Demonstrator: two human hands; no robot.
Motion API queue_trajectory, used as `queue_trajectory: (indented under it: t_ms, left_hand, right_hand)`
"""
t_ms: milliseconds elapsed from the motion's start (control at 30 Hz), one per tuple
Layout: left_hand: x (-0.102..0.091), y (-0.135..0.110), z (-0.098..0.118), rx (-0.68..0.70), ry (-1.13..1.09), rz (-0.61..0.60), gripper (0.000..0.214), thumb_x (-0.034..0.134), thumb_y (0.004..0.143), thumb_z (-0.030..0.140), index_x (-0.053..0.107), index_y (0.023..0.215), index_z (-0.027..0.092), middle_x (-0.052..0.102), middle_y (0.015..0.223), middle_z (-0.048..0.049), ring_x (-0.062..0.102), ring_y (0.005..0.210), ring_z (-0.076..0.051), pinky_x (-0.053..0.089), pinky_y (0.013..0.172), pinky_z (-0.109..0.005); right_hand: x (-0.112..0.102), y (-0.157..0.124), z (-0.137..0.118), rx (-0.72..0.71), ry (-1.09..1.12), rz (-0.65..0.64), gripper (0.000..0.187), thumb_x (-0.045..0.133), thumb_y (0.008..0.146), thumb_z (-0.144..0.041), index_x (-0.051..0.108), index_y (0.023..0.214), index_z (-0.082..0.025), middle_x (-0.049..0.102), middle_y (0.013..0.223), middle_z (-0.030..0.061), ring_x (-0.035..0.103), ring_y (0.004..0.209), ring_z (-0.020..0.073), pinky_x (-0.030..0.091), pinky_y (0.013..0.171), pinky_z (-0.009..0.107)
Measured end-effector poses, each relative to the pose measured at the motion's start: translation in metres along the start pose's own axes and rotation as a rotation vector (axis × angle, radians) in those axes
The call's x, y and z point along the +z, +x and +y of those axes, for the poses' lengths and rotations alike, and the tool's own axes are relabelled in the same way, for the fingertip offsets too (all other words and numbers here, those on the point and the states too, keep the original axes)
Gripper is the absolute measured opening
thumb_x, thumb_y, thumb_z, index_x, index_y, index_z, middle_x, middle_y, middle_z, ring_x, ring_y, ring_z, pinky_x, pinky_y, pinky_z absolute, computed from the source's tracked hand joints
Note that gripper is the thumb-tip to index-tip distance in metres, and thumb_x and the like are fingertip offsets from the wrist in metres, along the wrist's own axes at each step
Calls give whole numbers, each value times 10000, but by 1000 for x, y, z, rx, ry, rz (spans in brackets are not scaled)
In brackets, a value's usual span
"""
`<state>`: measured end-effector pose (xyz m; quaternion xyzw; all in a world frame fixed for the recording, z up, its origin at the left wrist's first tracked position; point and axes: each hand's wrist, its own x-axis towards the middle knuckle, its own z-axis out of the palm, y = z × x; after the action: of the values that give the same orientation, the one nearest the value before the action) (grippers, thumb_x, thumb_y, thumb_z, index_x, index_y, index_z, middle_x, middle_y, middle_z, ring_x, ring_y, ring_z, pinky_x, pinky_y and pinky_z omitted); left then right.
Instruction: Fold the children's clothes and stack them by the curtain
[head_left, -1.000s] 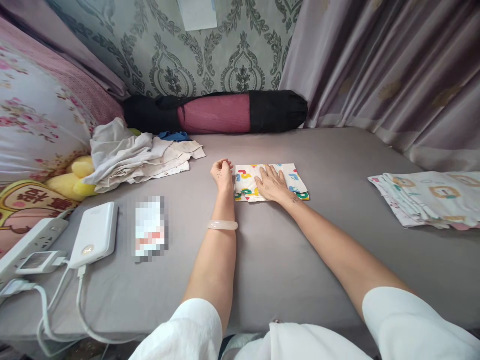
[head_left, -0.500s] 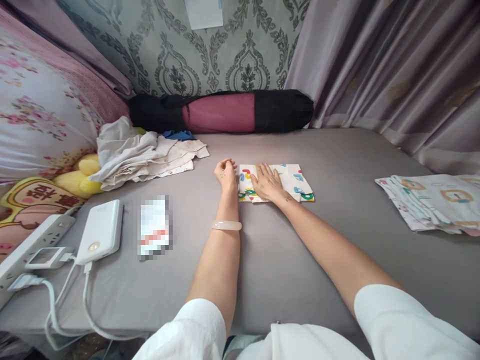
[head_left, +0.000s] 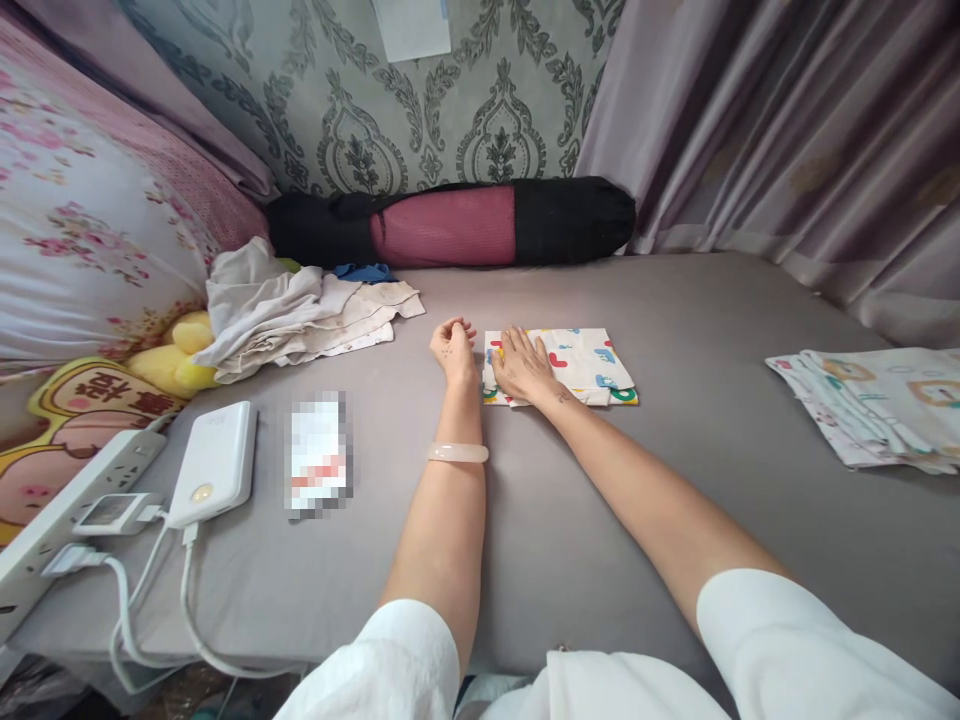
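My right hand (head_left: pixel 523 366) lies flat and open on a folded white cloth (head_left: pixel 589 355) with red, blue, yellow and green prints. Its palm presses the left part of the cloth, and the fingers point away from me. Just off the cloth's left edge, my left hand (head_left: pixel 454 352) rests on its side with the fingers loosely curled in. I see nothing in that hand. A pale bangle (head_left: pixel 458 453) circles the left forearm. Layers of the cloth show along its near edge, slightly uneven.
A grey sheet (head_left: pixel 600 560) covers the surface. At right lies a stack of folded printed cloths (head_left: pixel 877 410); at left, a crumpled cloth pile (head_left: pixel 300 305), a blurred-out packet (head_left: pixel 319 455), a white power bank (head_left: pixel 214 465) and a power strip (head_left: pixel 97 505). A black-and-maroon roll bag (head_left: pixel 450 225) lies along the wall.
My right hand has slid slightly left across the folded cloth, uncovering more of its middle. My left hand stays curled beside it. The whole view has shifted a little.
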<state>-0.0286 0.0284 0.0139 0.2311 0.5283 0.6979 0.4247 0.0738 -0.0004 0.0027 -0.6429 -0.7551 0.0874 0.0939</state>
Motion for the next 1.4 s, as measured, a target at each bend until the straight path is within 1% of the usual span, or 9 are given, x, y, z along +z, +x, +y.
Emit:
queue_trajectory:
  t_ms: [267,467,600,767,867,1000,1200,1300,1400]
  left_hand:
    - [-1,2,1,14,13,5,148,474,806,165,607,871,161,680,819,-31,674,700,-109,466,659,-214]
    - [-2,4,5,33,22,37,154,462,816,175,598,888,166,691,834,-36,693,724,-116,466,649,-205]
    - [-2,2,9,27,15,49,146,464,820,169,595,884,161,688,845,-39,689,712,-114,460,642,-205]
    - [-1,0,8,22,28,38,142,464,820,158,593,879,157,684,840,-45,680,700,-122,472,653,-225]
    - [3,-2,2,62,53,-52,133,470,829,171,590,885,164,687,845,-48,683,712,-130,501,691,-246]
    - [10,-6,-11,171,170,-259,167,502,809,140,606,932,180,704,883,-59,695,808,-162,526,825,-310]
    - [13,-18,-29,355,614,-515,354,540,738,38,659,1019,219,716,1072,-105,638,1114,-259,428,1041,-402]
    - [11,-22,-31,456,873,-624,389,539,771,62,634,1120,202,701,1121,-143,606,1167,-291,395,1068,-444]
    - [9,-23,-30,540,1033,-667,415,502,817,77,588,1215,154,672,1175,-190,587,1196,-298,392,1066,-446]
  right_hand:
    - [-5,1,-4,4,-21,-14,619,228,994,-334,321,1518,-19,231,1623,165,162,1507,269,100,1214,495]
    - [-1,-2,-23,-151,-37,3,576,239,1002,-313,374,1495,-47,258,1614,166,170,1506,257,71,1214,472]
    - [5,-3,-28,-147,-38,-58,598,213,1008,-332,351,1506,-31,250,1615,173,163,1507,265,76,1210,488]
    - [2,-4,-27,-159,15,-40,585,205,1010,-313,377,1489,-25,272,1609,169,175,1504,263,84,1214,484]
    - [-6,-5,-20,-150,94,-33,568,169,1019,-301,397,1482,-64,302,1603,144,213,1496,231,133,1214,435]
    - [-18,-7,4,-102,76,58,559,198,1018,-301,377,1497,-77,299,1605,137,209,1497,233,130,1214,433]
    - [-20,-11,41,-9,-53,49,581,223,1008,-303,349,1512,-45,265,1615,147,176,1505,260,87,1217,484]
    - [-14,-11,46,7,-52,31,593,217,1005,-308,319,1529,-50,273,1614,138,193,1501,261,109,1215,494]
    - [-9,-10,45,8,-45,55,592,216,1001,-306,332,1525,-55,288,1609,137,205,1497,260,111,1216,490]
